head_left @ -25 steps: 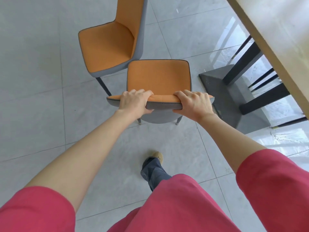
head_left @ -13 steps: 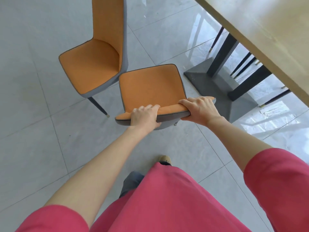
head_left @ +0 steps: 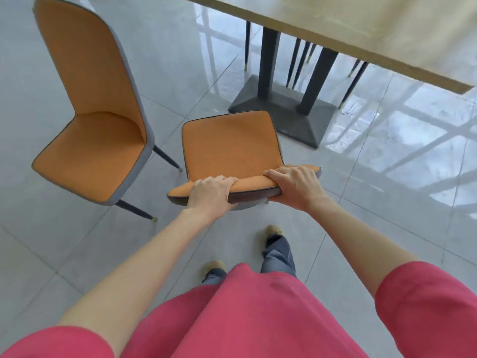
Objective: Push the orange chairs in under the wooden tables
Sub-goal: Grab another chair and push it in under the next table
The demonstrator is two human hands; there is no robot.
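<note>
An orange chair with a grey shell stands in front of me, its seat pointing toward the wooden table at the upper right. My left hand grips the top edge of its backrest on the left side. My right hand grips the same edge on the right side. The seat's front edge lies close to the table's dark pedestal base, outside the tabletop. A second orange chair stands to the left, facing left and down, touched by neither hand.
Grey glossy floor tiles surround the chairs. Thin dark legs of other chairs show under the table behind its two posts. My feet stand just behind the held chair, with a red garment filling the bottom of the view.
The held chair has turned and shifted toward the table's base. The view has swung so the table is more ahead, and the second chair now lies further left.
</note>
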